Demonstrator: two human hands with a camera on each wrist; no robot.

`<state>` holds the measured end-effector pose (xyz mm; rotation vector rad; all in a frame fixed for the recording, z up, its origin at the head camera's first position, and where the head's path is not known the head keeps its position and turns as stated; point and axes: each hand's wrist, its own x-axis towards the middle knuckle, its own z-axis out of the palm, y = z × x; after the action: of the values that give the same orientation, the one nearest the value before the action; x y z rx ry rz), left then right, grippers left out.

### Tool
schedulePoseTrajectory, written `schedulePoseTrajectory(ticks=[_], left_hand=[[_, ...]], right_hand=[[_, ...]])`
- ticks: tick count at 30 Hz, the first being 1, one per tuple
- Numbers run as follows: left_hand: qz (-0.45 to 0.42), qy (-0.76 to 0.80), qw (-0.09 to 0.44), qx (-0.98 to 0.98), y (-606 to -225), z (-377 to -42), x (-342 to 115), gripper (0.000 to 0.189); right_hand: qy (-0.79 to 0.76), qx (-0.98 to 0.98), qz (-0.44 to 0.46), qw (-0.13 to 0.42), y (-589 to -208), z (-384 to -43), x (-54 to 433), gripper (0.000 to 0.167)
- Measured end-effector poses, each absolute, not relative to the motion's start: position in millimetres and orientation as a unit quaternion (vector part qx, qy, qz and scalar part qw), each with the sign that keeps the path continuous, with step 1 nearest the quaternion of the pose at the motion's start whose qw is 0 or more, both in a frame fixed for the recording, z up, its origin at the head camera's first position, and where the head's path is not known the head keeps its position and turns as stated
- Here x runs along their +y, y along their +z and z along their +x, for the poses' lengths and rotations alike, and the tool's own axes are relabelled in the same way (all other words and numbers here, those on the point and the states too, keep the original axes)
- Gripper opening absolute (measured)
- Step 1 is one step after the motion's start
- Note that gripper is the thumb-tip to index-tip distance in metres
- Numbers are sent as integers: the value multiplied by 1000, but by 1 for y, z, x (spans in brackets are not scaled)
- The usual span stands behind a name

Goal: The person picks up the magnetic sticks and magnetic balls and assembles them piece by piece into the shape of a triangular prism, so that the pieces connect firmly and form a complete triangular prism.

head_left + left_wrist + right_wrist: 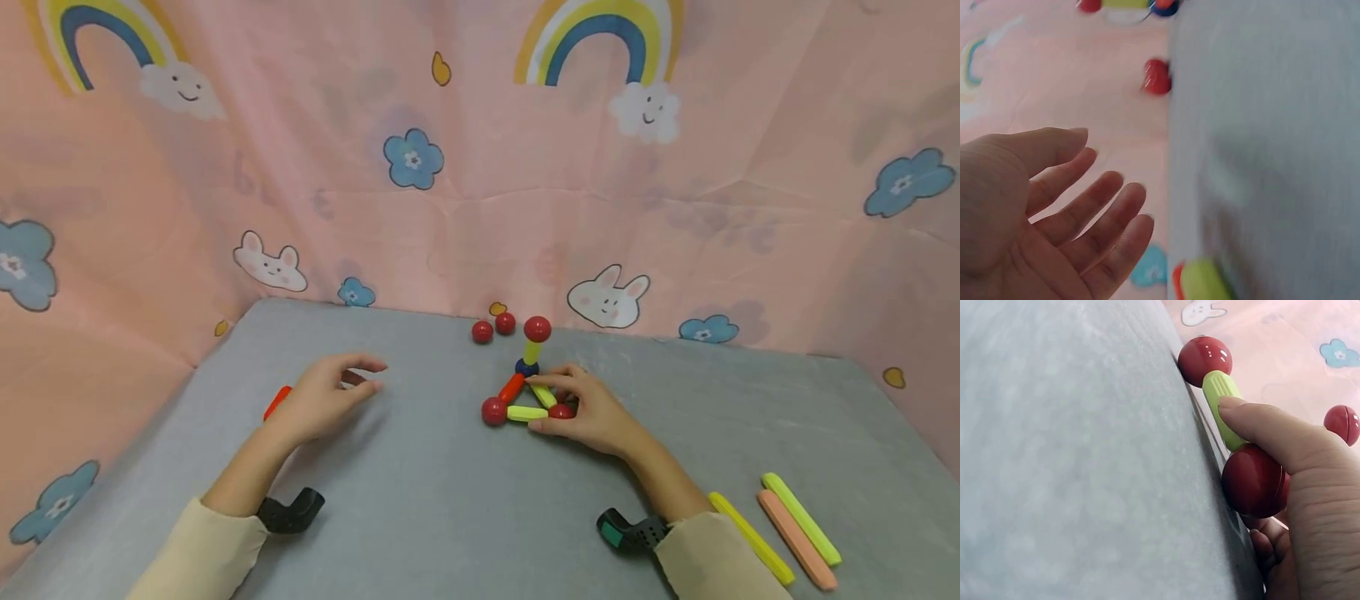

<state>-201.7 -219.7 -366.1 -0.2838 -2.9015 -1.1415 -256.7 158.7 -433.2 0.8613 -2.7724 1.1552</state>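
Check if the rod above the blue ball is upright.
Roughly upright: the lime rod rises from the blue ball, red ball on top.

Beige sleeves; chunky black wrist-worn devices, the right one with a green patch.

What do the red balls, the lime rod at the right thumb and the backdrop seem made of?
Red balls: glossy, probably hard plastic, from the sharp highlights and a seam line.
Lime rod: likely plastic with a satin sheen; grooves near its end look molded.
Backdrop: apparently thin printed fabric, matte, judging by its creases.
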Motion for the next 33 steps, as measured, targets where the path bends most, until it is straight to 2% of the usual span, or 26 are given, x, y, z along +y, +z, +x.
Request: schedulePoseTrajectory(ticks=[5, 11, 21, 33], left_hand=[[-74, -323, 30, -943, -365, -197, -244, 30], [-75, -262, 11, -962, -368, -197, -254, 21], [-54, -221, -30, -973, -363, -189, -252, 23], [-94, -158, -9, -983, -366, -185, -241, 18]], right_hand=[[371, -889, 266, 20, -434, -256, 157, 53], [371, -895, 245, 25, -435, -255, 154, 54], [370, -902, 221, 32, -435, -256, 152, 54], [364, -909, 201, 38, -436, -256, 149, 54]])
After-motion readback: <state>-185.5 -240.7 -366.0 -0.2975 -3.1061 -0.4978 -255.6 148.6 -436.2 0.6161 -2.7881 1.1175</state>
